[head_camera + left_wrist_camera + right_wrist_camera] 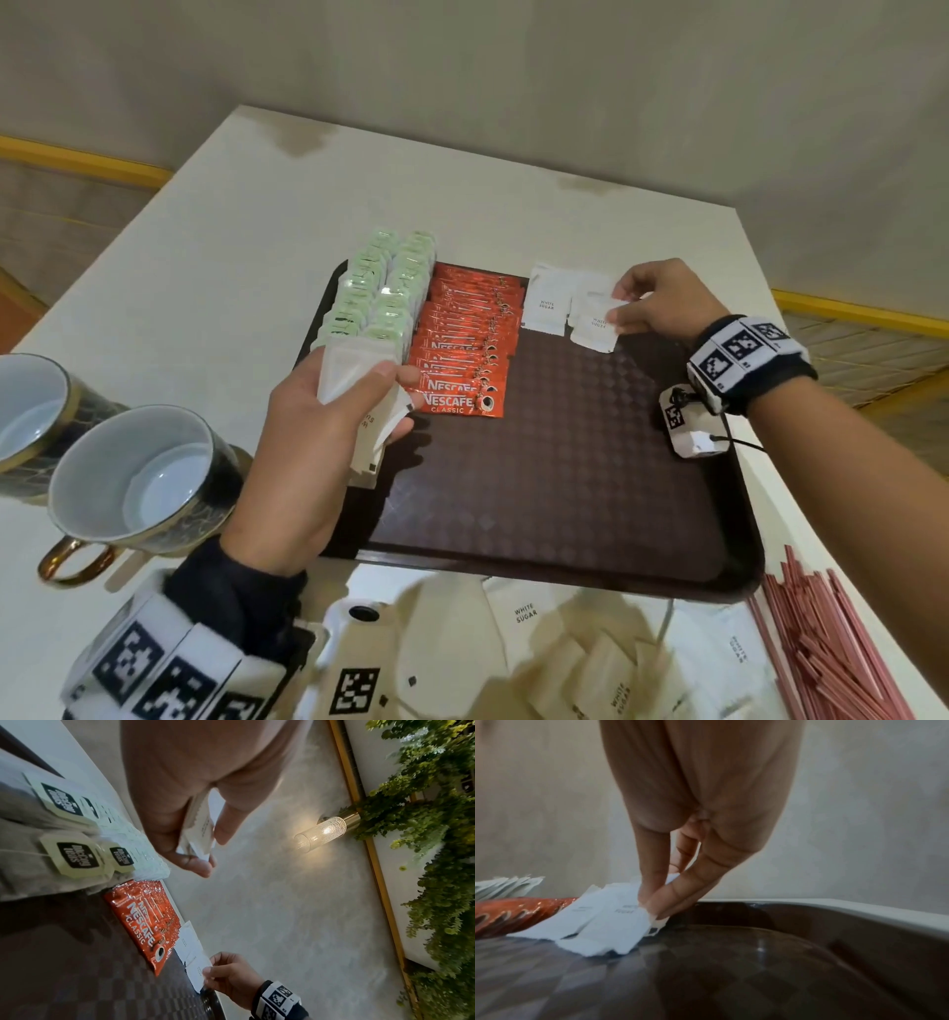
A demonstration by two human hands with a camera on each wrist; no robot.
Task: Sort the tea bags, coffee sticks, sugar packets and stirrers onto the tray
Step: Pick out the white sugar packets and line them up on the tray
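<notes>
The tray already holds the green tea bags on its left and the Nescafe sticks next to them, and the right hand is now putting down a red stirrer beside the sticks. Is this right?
Not quite. The right hand pinches a white sugar packet, not a stirrer; the head view and the right wrist view both show it. The red stirrers lie on the table off the tray. The tea bags and Nescafe sticks are as you say.

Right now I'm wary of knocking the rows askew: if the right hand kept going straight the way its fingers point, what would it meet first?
Probably the other sugar packet, then the coffee sticks; depth is unclear.
</notes>
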